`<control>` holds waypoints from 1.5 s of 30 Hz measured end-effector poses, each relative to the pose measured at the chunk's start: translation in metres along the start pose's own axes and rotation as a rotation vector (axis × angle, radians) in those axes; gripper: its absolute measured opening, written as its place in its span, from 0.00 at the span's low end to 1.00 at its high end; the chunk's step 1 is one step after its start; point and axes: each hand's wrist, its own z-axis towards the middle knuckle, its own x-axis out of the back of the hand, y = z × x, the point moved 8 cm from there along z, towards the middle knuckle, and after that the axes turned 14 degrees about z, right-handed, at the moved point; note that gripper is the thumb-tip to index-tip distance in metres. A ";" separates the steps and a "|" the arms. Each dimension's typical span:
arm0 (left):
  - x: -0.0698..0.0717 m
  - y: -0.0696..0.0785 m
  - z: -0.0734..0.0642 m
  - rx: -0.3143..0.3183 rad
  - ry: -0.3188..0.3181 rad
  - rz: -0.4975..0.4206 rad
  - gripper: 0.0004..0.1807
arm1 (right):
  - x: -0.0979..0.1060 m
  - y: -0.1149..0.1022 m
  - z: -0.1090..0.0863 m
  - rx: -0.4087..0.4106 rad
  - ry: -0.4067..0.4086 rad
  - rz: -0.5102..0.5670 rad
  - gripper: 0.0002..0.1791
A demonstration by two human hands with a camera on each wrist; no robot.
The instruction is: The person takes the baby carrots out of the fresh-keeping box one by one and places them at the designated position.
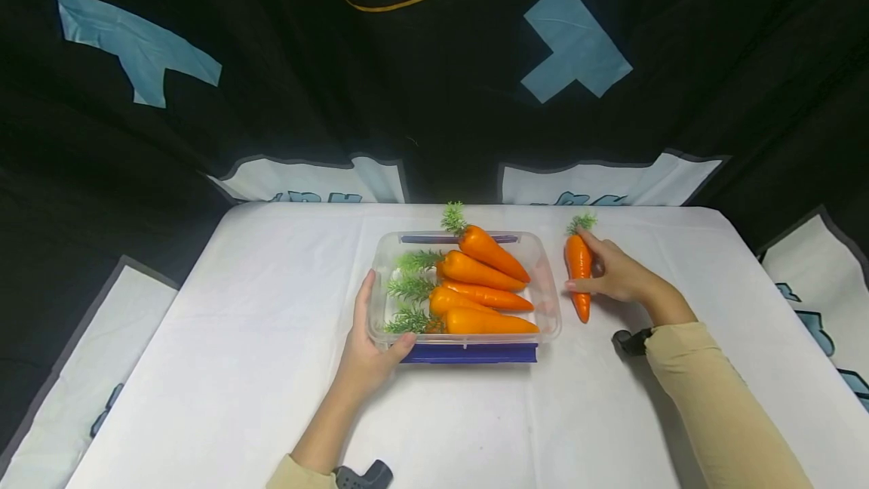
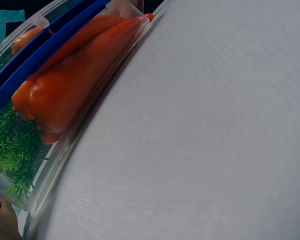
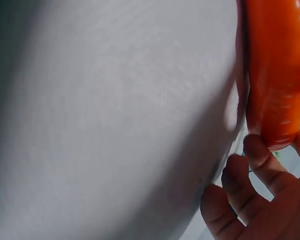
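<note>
A clear plastic food container (image 1: pixel 465 337) with blue clips stands on the table, holding several orange toy carrots (image 1: pixel 485 270) with green feathery tops. The upper carrot's top pokes past the far rim. My left hand (image 1: pixel 370 357) holds the container's near left corner, thumb at the front rim and fingers along the left wall. To the right of the container, my right hand (image 1: pixel 619 272) grips another orange carrot (image 1: pixel 578 266) between thumb and fingers. Its tip points toward me. In the right wrist view, fingertips (image 3: pixel 257 147) touch one end of this carrot.
White cloth covers the table (image 1: pixel 271 308). A black curtain (image 1: pixel 434 104) with pale blue shapes hangs behind it. Each wrist wears a dark strap-on device, one by the right sleeve (image 1: pixel 720 406). Blue clips (image 1: pixel 468 354) hang down along the container's front.
</note>
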 end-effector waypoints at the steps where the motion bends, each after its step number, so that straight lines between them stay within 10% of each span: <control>1: 0.000 0.000 0.000 0.000 0.000 0.001 0.59 | 0.001 0.001 0.000 -0.005 0.005 -0.010 0.66; 12: 0.000 0.000 0.001 -0.005 0.000 -0.010 0.59 | 0.017 -0.008 -0.010 0.002 0.061 -0.071 0.56; 21: 0.000 -0.002 0.000 -0.005 0.002 -0.008 0.59 | 0.024 -0.066 -0.022 0.164 0.094 -0.039 0.46; 45: 0.001 -0.001 0.001 -0.019 -0.001 -0.016 0.59 | -0.051 -0.175 -0.023 0.552 -0.055 -0.455 0.42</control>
